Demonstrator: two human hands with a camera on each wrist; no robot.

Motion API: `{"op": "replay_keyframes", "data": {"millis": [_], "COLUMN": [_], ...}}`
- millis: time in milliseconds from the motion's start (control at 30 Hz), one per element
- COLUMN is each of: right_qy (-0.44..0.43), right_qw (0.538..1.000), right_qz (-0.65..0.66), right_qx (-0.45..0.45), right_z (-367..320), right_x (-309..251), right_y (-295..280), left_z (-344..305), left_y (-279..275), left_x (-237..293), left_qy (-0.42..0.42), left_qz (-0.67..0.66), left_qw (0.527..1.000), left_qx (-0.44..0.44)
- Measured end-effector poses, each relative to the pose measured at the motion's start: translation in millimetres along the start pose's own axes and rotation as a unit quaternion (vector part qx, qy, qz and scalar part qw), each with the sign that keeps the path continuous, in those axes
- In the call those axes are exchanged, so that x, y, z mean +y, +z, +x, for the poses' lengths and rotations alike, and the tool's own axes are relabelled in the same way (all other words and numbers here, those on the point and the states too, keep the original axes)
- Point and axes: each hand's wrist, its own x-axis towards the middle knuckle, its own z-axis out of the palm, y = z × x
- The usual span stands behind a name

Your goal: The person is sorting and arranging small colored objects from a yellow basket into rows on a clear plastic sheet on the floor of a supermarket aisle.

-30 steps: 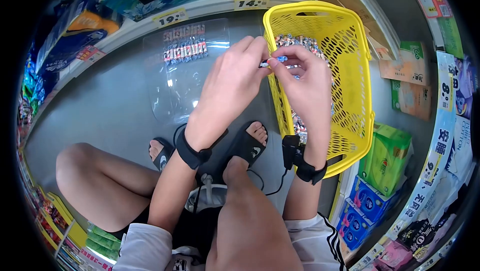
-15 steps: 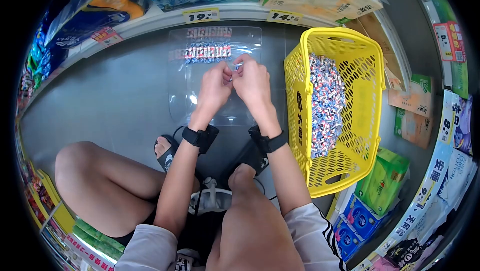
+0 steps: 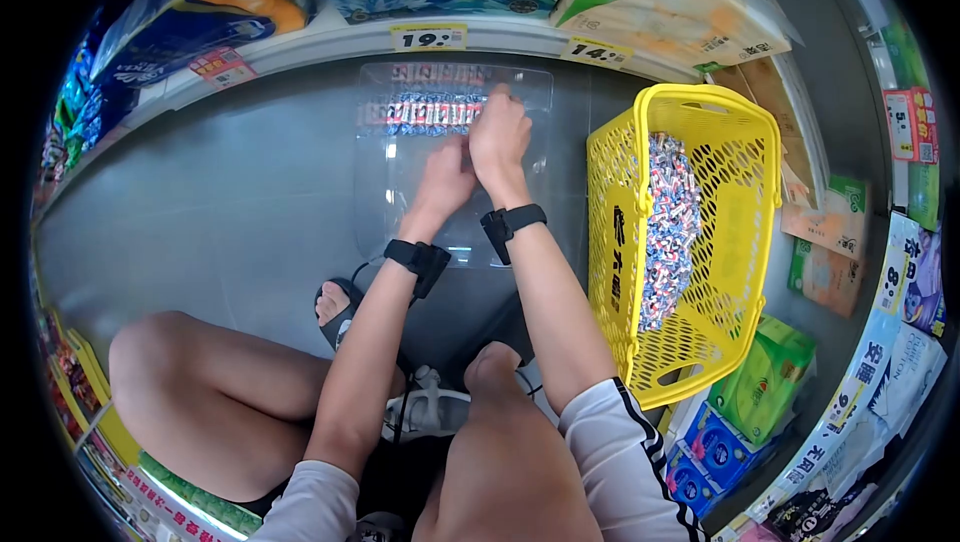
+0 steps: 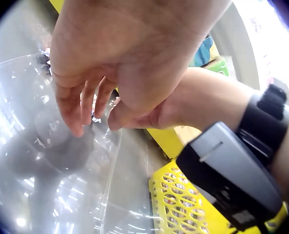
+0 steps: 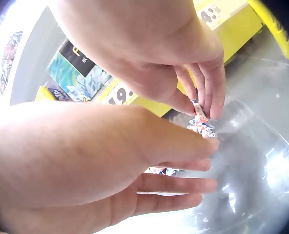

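A row of wrapped candies [image 3: 430, 116] in white, red and blue twist wrappers lies in a clear plastic tray [image 3: 385, 207]. Behind it, along the tray's far edge, runs another row [image 3: 440, 74]. At the near row's right end is my right hand [image 3: 502, 137], pinching one wrapped candy [image 5: 199, 115] between thumb and fingers. My left hand [image 3: 445, 182] hovers over the tray just beside it, nearer to me. Its fingers are loosely bent in the left wrist view and nearly straight in the right wrist view, holding nothing.
A yellow basket [image 3: 612, 192] with a heap of the same candies [image 3: 668, 232] stands to the right. Shelves with tissue packs [image 3: 670, 2] and price tags [image 3: 428, 38] border the floor ahead. More packs [image 3: 765, 372] stand at the right. My legs [image 3: 215, 392] are in front.
Both hands have moved left from over the basket to over the tray, first close together, now apart. The right hand has gone forward with a candy to the row's end.
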Motion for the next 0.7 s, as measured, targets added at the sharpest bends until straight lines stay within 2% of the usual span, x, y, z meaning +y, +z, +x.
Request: {"op": "replay_keyframes", "data": {"millis": [67,133,233,300,400,500,700], "right_qy": [0.012,0.055,0.043,0.044,0.028,0.078,0.113], "right_qw": [1.000,0.998,0.999,0.999,0.997,0.995,0.992], "right_qz": [-0.017,-0.018,-0.015,-0.003,0.064,0.047,0.052], "right_qx": [-0.002,-0.031,-0.002,0.014,0.035,0.034,-0.012], "right_z": [6.3,12.2,11.8,9.8,4.2,-1.2,-5.2], "right_x": [2.8,4.7,9.9,12.5,17.3,19.2,21.6], "right_y": [12.2,17.2,22.6,24.7,23.0,21.5,21.3], "left_z": [1.8,2.9,4.7,4.0,1.6,3.2,-1.1], "left_y": [6.0,8.2,12.9,15.0,17.0,13.5,4.8], "left_x": [1.8,4.6,3.0,-0.5,-7.1,-14.7,-13.9], "left_qy": [0.011,0.034,0.025,0.036,0.033,0.037,0.054], "left_qz": [0.056,0.026,0.033,0.038,0.039,0.042,0.073], "left_qw": [0.998,0.999,0.999,0.999,0.999,0.998,0.995], "left_qx": [-0.021,-0.010,-0.015,0.013,0.015,0.001,0.040]}}
